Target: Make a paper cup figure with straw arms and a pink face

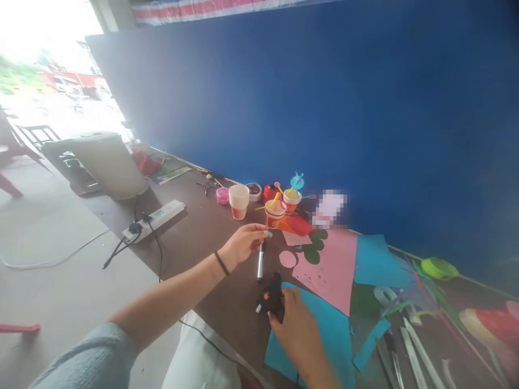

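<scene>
My left hand (246, 242) reaches over the brown table and pinches a tiny blue paper piece (270, 234) between thumb and fingertips. Just below those fingers lies a silver and black marker (260, 265). My right hand (298, 319) is wrapped round a black glue gun (273, 300) with an orange spot and a pale tip, partly hidden by the fingers. Under the right hand is a sheet of blue paper (320, 346). Beside it lie a pink sheet (340, 270), a pink paper circle (287, 259) and dark green paper shapes (314, 251).
Stacked paper cups (239, 200) and decorated cups (275, 213) stand along the blue partition (284, 97). A power strip (158, 219) with cords lies left, near a pale bin-like container (107, 165). Scissors (393, 356), tape (385, 296) and strips clutter the right. Another person's blurred hand (503, 356) appears at the right edge.
</scene>
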`<state>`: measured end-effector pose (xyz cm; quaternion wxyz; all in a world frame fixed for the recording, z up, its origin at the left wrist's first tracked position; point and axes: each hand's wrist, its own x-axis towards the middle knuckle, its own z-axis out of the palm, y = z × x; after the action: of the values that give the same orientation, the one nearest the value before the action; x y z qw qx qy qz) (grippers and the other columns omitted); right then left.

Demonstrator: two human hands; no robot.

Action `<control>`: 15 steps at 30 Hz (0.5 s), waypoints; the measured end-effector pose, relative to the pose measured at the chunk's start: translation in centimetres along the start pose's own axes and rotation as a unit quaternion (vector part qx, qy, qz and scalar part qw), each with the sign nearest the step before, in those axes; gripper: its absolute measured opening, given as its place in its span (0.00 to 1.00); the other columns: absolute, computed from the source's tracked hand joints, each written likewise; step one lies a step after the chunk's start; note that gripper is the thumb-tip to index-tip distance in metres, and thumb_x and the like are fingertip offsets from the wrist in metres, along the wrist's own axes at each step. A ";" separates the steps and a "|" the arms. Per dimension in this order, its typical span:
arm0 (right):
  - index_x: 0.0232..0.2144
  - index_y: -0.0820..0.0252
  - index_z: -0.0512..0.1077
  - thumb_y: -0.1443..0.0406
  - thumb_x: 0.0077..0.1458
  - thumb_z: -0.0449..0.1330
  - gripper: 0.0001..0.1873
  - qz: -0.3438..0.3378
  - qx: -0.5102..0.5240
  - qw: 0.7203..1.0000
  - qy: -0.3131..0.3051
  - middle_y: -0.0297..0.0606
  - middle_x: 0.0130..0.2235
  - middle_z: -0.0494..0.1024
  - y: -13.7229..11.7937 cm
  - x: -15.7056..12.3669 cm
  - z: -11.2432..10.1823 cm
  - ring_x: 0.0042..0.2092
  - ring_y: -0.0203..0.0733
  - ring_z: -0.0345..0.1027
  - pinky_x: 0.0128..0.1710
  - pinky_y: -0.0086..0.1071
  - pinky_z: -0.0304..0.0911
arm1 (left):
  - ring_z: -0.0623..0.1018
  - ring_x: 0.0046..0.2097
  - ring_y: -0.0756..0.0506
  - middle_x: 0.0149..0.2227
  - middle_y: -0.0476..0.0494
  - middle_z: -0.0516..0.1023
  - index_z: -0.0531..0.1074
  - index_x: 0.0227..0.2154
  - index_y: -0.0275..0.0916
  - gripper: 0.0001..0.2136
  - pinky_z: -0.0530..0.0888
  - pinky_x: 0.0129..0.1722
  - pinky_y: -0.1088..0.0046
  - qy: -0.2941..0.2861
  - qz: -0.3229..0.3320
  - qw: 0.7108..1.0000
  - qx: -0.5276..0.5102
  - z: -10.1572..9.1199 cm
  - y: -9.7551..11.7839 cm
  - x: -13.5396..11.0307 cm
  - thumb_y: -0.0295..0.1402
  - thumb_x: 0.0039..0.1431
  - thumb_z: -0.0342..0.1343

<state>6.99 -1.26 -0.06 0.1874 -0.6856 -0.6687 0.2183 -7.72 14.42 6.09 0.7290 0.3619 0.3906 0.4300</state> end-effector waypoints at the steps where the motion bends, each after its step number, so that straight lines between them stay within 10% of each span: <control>1: 0.40 0.59 0.66 0.64 0.47 0.58 0.15 -0.005 0.004 1.000 0.000 0.42 0.42 0.70 0.1 0.2 0.0 0.39 0.46 0.70 0.33 0.34 0.63 | 0.67 0.21 0.57 0.21 0.52 0.70 0.72 0.30 0.33 0.12 0.61 0.17 0.84 -0.001 -0.005 1.000 0.017 0.0 -0.7 -0.4 0.27 0.40 0.66; 10: 0.31 0.60 0.71 0.53 0.45 0.58 0.17 0.115 0.140 0.967 0.180 0.42 0.38 0.71 9.8 2.5 -6.5 0.39 0.48 0.67 0.40 0.40 0.60 | 0.70 0.22 0.55 0.24 0.50 0.73 0.70 0.32 0.34 0.15 0.65 0.21 0.81 -0.060 -0.053 0.993 0.089 4.4 -4.2 0.0 0.31 0.40 0.66; 15: 0.34 0.63 0.73 0.50 0.46 0.57 0.22 0.121 0.232 0.951 0.163 0.37 0.29 0.73 10.9 3.9 -7.9 0.31 0.41 0.67 0.31 0.34 0.62 | 0.71 0.24 0.53 0.23 0.49 0.73 0.70 0.33 0.34 0.16 0.66 0.22 0.79 -0.106 -0.049 0.982 0.151 7.6 -6.0 0.8 0.30 0.39 0.65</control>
<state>20.50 2.50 0.37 0.4197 -0.7256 -0.4716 0.2736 1.34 11.51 3.98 0.7238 0.4916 0.3887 0.2888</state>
